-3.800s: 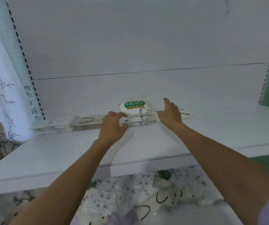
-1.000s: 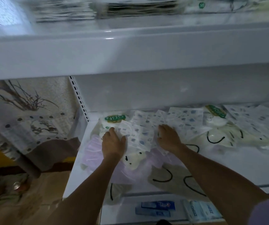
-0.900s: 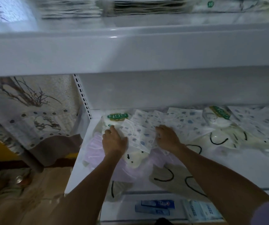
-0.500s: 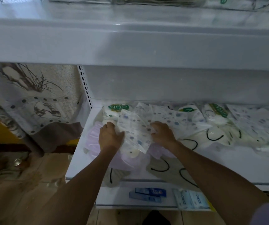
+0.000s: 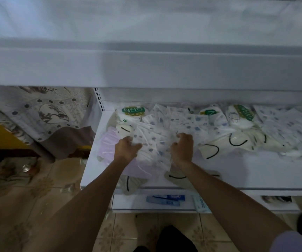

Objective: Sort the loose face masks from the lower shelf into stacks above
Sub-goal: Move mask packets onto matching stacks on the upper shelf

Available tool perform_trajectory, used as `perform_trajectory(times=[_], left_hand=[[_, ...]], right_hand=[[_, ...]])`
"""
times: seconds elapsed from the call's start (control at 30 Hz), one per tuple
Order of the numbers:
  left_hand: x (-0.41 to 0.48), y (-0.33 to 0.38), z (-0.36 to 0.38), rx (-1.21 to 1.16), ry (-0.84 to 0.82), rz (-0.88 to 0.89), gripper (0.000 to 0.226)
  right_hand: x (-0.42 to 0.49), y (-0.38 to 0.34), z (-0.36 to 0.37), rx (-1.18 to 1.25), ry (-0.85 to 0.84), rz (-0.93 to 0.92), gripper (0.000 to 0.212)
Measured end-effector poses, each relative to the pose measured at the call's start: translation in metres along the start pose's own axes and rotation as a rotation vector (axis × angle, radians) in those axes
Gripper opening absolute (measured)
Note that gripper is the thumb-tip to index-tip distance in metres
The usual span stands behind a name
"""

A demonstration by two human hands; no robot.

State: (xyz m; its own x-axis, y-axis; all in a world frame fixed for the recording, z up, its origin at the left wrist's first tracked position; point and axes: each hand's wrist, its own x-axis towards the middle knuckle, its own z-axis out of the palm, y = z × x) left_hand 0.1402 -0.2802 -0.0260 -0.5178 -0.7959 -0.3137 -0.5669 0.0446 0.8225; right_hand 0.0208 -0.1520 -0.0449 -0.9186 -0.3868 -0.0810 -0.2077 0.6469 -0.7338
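The shelf (image 5: 237, 175) carried loose masks (image 5: 237, 140) strewn from its left end rightwards. Both forearms reached in side by side near that left end. The left hand (image 5: 126, 149) and right hand (image 5: 182, 148), knuckles up, had fingers curled round opposite edges of a dotted bundle (image 5: 154, 148).

Both hands grip a bundle of blue-dotted masks (image 5: 154, 149) on the lower shelf (image 5: 237, 171), left hand (image 5: 126, 148) at its left edge, right hand (image 5: 182, 148) at its right. Just left of the bundle lie pink masks (image 5: 108, 143), behind it an N95 pack (image 5: 133, 111), to its right cream masks (image 5: 221, 144).
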Motion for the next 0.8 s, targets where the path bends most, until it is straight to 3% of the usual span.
perform_trajectory(times=[0.1, 0.2, 0.3, 0.37, 0.43, 0.57, 0.67, 0.8], left_hand=[[-0.023, -0.002, 0.000, -0.095, -0.048, -0.048, 0.031], [-0.041, -0.002, -0.002, -0.133, -0.030, -0.093, 0.022], [-0.054, -0.012, -0.002, -0.179, -0.109, -0.084, 0.013], [-0.065, -0.022, -0.003, -0.190, -0.156, -0.021, 0.013], [-0.070, -0.031, -0.004, -0.219, -0.180, 0.022, 0.014], [-0.080, -0.041, -0.007, -0.097, -0.104, 0.088, 0.011], [-0.093, -0.048, -0.006, 0.114, 0.019, 0.116, 0.012], [-0.098, -0.045, -0.006, 0.073, 0.145, 0.126, 0.012]], right_hand=[[-0.010, 0.006, -0.010, 0.019, -0.123, 0.187, 0.044], [-0.019, 0.002, -0.021, 0.158, -0.230, 0.158, 0.048], [-0.023, -0.004, -0.032, 0.307, -0.403, 0.174, 0.068], [-0.033, -0.002, -0.031, 0.294, -0.398, 0.215, 0.085], [-0.039, 0.000, -0.032, 0.344, -0.351, 0.282, 0.090], [-0.048, 0.008, -0.037, 0.280, -0.378, 0.276, 0.031], [-0.059, 0.014, -0.039, 0.264, -0.293, 0.244, 0.037], [-0.066, 0.009, -0.045, 0.328, -0.185, 0.209, 0.014]])
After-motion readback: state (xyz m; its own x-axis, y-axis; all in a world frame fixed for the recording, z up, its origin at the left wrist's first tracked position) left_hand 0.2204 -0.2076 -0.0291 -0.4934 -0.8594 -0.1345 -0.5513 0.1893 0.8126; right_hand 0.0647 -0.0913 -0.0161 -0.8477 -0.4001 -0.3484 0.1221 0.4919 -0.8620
